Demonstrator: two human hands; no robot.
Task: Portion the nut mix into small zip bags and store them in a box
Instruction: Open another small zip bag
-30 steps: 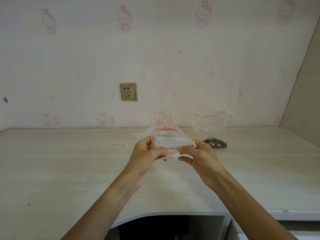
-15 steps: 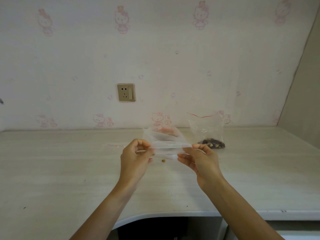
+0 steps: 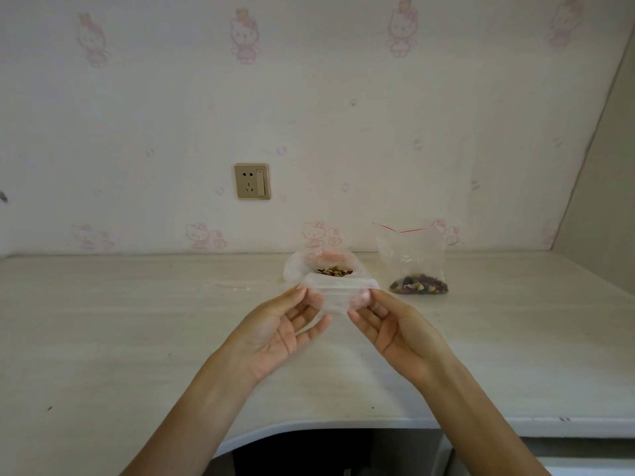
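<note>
Here the pale worktop (image 3: 137, 338) runs below wallpaper (image 3: 343, 97) bearing a wall socket (image 3: 252, 181). A tall clear zip bag (image 3: 412, 259) with a red seal stands upright at the back right, dark nut mix (image 3: 418, 287) settled at its bottom. Left of it sits an open clear bag of nut mix (image 3: 333, 270), mouth upward. In front, above the worktop, a small empty zip bag (image 3: 335, 295) is stretched with its long axis left to right, the left hand (image 3: 278, 331) and right hand (image 3: 395, 329) each pinching one end, palms up.
</note>
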